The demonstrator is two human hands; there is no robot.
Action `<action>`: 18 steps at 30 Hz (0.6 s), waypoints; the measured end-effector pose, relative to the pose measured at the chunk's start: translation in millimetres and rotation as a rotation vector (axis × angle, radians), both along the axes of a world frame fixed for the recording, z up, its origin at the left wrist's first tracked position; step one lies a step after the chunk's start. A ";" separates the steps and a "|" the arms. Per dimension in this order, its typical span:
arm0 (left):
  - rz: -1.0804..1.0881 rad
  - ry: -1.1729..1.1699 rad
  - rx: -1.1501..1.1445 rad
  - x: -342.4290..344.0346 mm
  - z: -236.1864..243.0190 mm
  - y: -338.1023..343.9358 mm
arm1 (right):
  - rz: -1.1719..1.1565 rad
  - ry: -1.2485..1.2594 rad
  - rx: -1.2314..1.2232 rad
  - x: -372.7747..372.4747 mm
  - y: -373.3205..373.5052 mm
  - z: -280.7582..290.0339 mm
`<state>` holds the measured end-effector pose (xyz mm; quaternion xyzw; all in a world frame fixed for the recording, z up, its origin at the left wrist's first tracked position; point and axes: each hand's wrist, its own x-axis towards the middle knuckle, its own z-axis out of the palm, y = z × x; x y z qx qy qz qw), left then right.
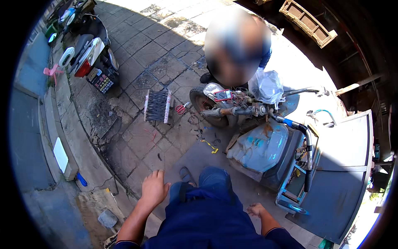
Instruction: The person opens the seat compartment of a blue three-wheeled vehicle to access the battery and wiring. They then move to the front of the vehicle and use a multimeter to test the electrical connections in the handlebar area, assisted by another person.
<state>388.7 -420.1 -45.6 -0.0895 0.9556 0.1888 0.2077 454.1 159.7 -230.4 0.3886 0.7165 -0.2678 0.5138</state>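
Observation:
My left hand (pixel 154 187) hangs in the air over the paving, back upward, thumb apart from loosely bent fingers, and nothing shows in it. Beside my right hip, my right hand (pixel 256 209) hangs with slightly curled fingers and holds nothing visible. Ahead to the right stands an old three-wheeled motorcycle (pixel 265 145) with a worn blue seat cover. A red multimeter (pixel 223 95) rests at its front, beside a tangle of exposed wires (pixel 242 98). Over the handlebar area lies a clear plastic bag (pixel 267 88). Neither hand touches the vehicle.
Another person (pixel 237 45) crouches beyond the front wheel. A folding stool (pixel 157 106), red-handled scissors (pixel 180 108) and a yellow strip (pixel 210 146) are on the paving. A parked scooter (pixel 93 62) stands far left. The blue cargo bed (pixel 331 186) fills the right.

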 end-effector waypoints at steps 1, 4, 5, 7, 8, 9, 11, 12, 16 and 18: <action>0.001 0.019 0.013 -18.5 3.4 -7.9 | 0.020 -0.027 -0.078 -3.1 -18.9 4.6; -0.071 0.149 -0.020 -75.1 16.4 -34.5 | 0.018 -0.066 -0.081 -13.5 -53.7 -10.2; -0.066 0.175 -0.010 -94.2 17.5 -48.2 | 0.044 -0.087 -0.103 -16.5 -65.5 -15.1; -0.053 0.230 0.013 -131.1 13.9 -79.3 | 0.100 -0.123 -0.144 -29.3 -87.4 -23.2; -0.044 0.220 -0.040 -144.5 6.9 -98.6 | 0.105 -0.146 -0.158 -38.1 -102.4 -26.8; -0.029 0.212 -0.098 -156.3 -3.1 -123.5 | 0.118 -0.167 -0.174 -50.0 -118.3 -27.9; 0.028 0.133 -0.193 -176.0 -25.8 -170.6 | 0.100 -0.203 -0.190 -68.2 -144.0 -45.3; 0.076 0.062 -0.240 -175.2 -36.6 -194.3 | 0.076 -0.218 -0.199 -76.5 -157.4 -60.4; 0.187 -0.263 -0.340 -148.6 -85.8 -262.2 | 0.278 -0.249 -0.438 -130.2 -178.7 -115.7; 0.208 -0.369 -0.345 -152.0 -91.5 -264.7 | 0.137 -0.125 -0.352 -160.1 -200.2 -108.6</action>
